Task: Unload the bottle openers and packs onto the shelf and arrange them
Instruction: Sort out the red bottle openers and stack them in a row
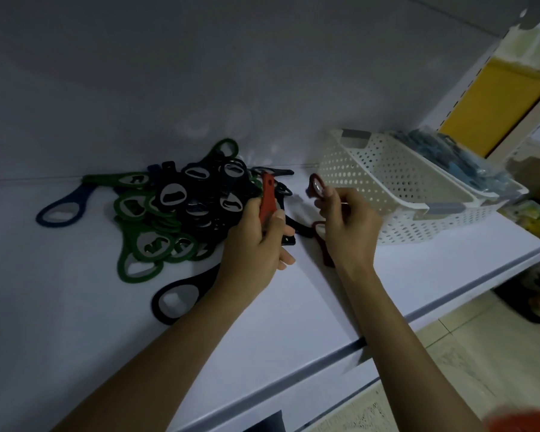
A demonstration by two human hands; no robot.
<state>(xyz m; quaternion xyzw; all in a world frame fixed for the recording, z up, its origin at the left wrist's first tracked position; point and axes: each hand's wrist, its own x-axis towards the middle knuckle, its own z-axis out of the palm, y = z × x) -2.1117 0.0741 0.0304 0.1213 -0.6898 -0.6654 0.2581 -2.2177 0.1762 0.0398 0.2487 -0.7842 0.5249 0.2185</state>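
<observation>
A person's two bare hands work over a white shelf (293, 307) strewn with bottle openers. The left hand (256, 241) is closed around a red bottle opener (268, 198), whose long axis runs nearly upright in the frame, its handle end pointing toward 12 o'clock and its lower part hidden in the palm. The right hand (346, 222), at 3 o'clock from the left and just apart from it, pinches a dark red opener (316, 187) between thumb and fingers, ring end tipped toward 11 o'clock; blur hides how the rest of it lies. Another dark red opener (323, 244) lies on the shelf under the right hand, its long axis running from 12 to 6 o'clock.

At 9 o'clock from the left hand sits the pile of openers (181, 210), green, black and blue ones heaped and pointing every way. A blue opener (64, 207) lies at the pile's 9 o'clock edge, ring end toward 8 o'clock. A black opener (181, 294) lies at 6 o'clock of the pile, partly under the left forearm, ring end toward 7 o'clock.

At 3 o'clock from the right hand, just beside it, stands a white perforated basket (387, 188) with grey handles, holding bluish packs (449, 157) at its far side.
</observation>
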